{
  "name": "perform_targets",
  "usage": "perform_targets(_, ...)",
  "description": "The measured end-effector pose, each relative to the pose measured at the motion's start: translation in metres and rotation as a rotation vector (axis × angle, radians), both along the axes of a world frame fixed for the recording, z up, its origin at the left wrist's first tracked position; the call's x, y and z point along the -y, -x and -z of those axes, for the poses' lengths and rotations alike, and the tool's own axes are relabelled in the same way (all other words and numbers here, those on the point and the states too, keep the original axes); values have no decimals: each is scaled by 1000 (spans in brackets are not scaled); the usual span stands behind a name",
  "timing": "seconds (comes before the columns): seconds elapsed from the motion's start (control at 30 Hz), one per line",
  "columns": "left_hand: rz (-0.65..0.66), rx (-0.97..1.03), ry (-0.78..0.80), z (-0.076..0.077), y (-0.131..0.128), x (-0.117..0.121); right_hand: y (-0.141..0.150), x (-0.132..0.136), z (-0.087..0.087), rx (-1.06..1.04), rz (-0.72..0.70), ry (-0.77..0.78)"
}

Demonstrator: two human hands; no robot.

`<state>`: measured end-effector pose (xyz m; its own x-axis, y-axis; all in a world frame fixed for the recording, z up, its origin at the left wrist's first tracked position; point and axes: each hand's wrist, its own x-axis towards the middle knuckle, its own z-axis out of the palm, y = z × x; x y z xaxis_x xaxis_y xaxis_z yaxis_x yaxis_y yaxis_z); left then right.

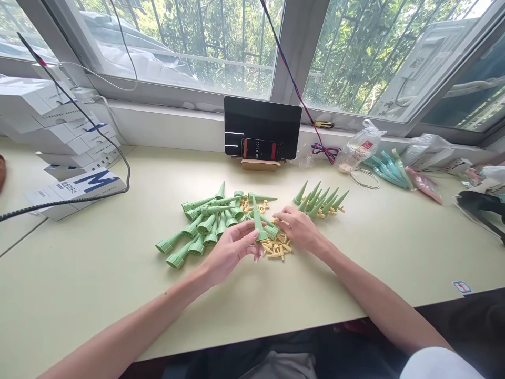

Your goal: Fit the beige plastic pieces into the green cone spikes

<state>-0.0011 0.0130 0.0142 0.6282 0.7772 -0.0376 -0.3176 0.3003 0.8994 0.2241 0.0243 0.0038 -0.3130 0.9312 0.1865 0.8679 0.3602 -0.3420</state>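
One green cone (258,218), tip up, is pinched in the left hand (232,246); probably light and stiff, best taken by its wide base. Beside these fingers, the right hand (299,227) curls near yellow pieces (277,247), its grip unclear.

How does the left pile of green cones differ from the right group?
The left pile lies jumbled, mostly sideways; the right group stands close together, tips up. The left pile shows many open bases; the right group shows yellow pieces around its bases. Both are green tapered cones.
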Motion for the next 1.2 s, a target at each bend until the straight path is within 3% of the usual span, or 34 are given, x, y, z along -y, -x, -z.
perform_targets(0.4, 8, 64, 57, 1, 0, -1, 4, -2, -2, 85, 3, -4)
perform_targets(1.2, -84, -19, 12, 0, 0, 1, 14, -3, 0, 161, 91, -40)
